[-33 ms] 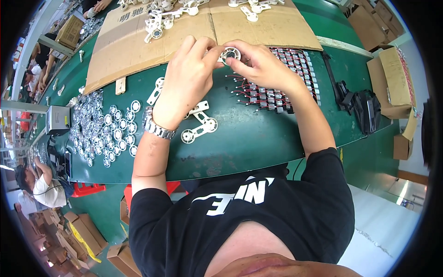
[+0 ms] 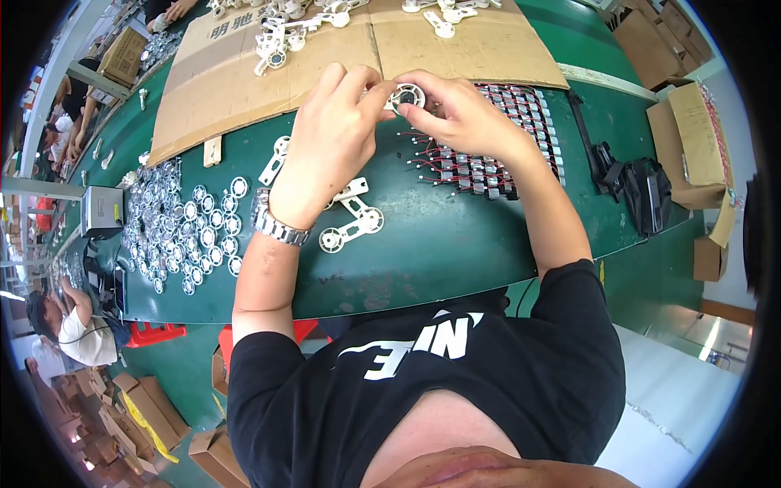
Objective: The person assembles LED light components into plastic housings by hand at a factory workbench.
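Over the near edge of the cardboard, both my hands hold a white plastic arm part with a spoked round end (image 2: 408,98) and a dark centre. My left hand (image 2: 342,122), with a metal watch (image 2: 279,221) on its wrist, pinches the part's left side; its fingers hide much of the part. My right hand (image 2: 460,114) is closed around the ring from the right, the thumb at its lower edge. Below my left hand lie cream-white frame parts (image 2: 351,228) with round ends. Left of that forearm, many small spoked discs (image 2: 207,236) are spread on the green table (image 2: 455,252).
Rows of small motors with red wires (image 2: 488,167) lie right of centre. Assembled white parts (image 2: 305,28) rest on the cardboard sheet (image 2: 211,98). A black bag-like object (image 2: 647,195) and an open carton (image 2: 691,142) are at right. A co-worker (image 2: 77,325) sits at left.
My right thumb has shifted slightly at the ring, showing a little more of its dark centre. Everything else looks the same.
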A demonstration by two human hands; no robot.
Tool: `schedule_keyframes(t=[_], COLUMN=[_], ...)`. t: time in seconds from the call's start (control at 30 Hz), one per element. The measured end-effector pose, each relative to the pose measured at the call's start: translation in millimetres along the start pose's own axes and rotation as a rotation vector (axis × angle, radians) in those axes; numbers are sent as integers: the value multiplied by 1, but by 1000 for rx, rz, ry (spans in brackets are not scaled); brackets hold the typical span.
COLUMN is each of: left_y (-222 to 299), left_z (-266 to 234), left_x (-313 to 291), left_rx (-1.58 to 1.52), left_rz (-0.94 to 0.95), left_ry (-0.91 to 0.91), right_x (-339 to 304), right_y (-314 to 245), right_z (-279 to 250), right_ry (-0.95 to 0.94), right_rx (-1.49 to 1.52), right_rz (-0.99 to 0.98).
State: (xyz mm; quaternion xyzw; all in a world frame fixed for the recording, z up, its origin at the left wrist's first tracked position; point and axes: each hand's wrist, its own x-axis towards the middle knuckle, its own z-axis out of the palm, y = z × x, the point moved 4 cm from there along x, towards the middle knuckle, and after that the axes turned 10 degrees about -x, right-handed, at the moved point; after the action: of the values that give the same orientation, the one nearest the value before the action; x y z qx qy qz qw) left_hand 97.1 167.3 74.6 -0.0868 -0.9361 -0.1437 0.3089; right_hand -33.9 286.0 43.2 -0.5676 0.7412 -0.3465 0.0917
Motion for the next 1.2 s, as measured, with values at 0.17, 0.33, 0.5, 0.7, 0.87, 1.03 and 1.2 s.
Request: schedule_keyframes(t=[0.17, 0.33, 0.5, 0.7, 0.87, 1.03, 1.2], left_y=[3, 4, 4, 9, -5, -97, -144], left_z=[0, 4, 1, 4, 14, 20, 17], left_x=[0, -1, -2, -1, -1, -10, -16], left_rx=[2, 59, 49, 52, 26, 156, 493], left_rz=[10, 35, 22, 46, -14, -153, -123], left_ry=[14, 0, -6, -15, -48, -19, 196], right_x=[-1, 0, 0, 2, 2, -2, -12], right_y=[0, 14, 17, 28, 28, 37, 17], right_z=[1, 15, 17, 24, 23, 10, 6], right_ry=[1, 19, -107, -127, -114, -88, -180], right_rx=[1, 61, 480, 485, 357, -78, -190], right_rz=[-5, 27, 137, 154, 253, 147, 51])
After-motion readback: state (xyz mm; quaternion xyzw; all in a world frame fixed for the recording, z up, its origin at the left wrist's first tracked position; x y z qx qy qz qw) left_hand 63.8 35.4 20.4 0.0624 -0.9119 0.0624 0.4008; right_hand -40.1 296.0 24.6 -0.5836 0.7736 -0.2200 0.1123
